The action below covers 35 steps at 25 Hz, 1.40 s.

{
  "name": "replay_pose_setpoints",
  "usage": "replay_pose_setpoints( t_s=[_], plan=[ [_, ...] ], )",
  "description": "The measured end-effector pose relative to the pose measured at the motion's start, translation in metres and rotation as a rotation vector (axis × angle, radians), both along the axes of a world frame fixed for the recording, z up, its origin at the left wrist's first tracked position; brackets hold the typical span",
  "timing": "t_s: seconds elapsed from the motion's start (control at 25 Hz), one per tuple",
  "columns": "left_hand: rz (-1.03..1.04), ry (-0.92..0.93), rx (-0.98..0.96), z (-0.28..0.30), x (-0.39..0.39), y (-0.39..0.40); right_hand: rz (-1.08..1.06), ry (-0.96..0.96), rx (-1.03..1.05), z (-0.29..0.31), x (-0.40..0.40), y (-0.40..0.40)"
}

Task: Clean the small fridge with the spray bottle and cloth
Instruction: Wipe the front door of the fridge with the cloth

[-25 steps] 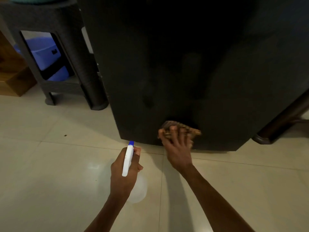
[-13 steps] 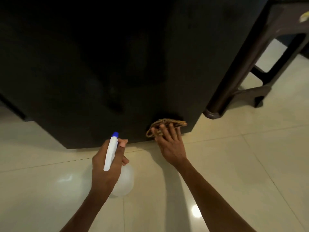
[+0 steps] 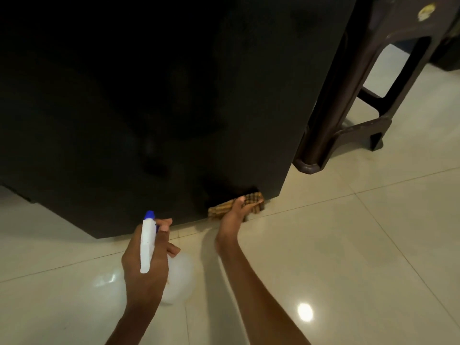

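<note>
While gripping a white spray bottle (image 3: 149,242) with a blue nozzle, left hand (image 3: 145,262) curled round its neck, fingers (image 3: 165,224) wrapped at the trigger, nozzle aimed at the black fridge (image 3: 161,95) (its front dark and glossy, standing on the pale tiled floor (image 3: 348,245)). Right hand (image 3: 234,215) at the fridge's lower right corner, fingers clamped on a brown checked cloth (image 3: 235,205) pressed against the bottom edge. Just beside the fridge on the right, a dark plastic stool (image 3: 348,108).
</note>
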State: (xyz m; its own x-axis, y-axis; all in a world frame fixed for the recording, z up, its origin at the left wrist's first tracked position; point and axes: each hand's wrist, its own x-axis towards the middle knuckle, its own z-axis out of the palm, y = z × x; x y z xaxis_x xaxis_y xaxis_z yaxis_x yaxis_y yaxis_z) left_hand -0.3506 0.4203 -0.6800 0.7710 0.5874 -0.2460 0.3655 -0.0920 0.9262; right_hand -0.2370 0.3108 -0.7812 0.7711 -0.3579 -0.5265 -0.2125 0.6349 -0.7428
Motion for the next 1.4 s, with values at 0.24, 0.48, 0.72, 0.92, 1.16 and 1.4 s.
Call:
replay_pose_setpoints(
  t_s=[0.24, 0.48, 0.72, 0.92, 1.16, 1.4],
  plan=[
    [0.173, 0.104, 0.131, 0.013, -0.017, 0.048, 0.196, 0.201, 0.296, 0.025, -0.036, 0.127],
    [0.071, 0.012, 0.155, 0.021, -0.013, 0.041, 0.010, 0.091, 0.408, 0.038, -0.030, 0.092],
    [-0.127, -0.101, 0.027, 0.023, 0.004, 0.009, -0.250, -0.107, 0.062, 0.052, 0.014, -0.024],
    [-0.213, -0.114, -0.023, 0.033, 0.017, 0.016, -0.202, -0.210, -0.478, 0.074, 0.029, -0.062],
    [-0.089, -0.147, -0.035, 0.059, -0.004, 0.041, 0.081, -0.593, -1.168, 0.133, 0.012, -0.020],
    [0.163, -0.137, -0.016, 0.081, -0.037, 0.082, 0.372, -1.052, -2.024, 0.158, -0.008, 0.062]
  ],
)
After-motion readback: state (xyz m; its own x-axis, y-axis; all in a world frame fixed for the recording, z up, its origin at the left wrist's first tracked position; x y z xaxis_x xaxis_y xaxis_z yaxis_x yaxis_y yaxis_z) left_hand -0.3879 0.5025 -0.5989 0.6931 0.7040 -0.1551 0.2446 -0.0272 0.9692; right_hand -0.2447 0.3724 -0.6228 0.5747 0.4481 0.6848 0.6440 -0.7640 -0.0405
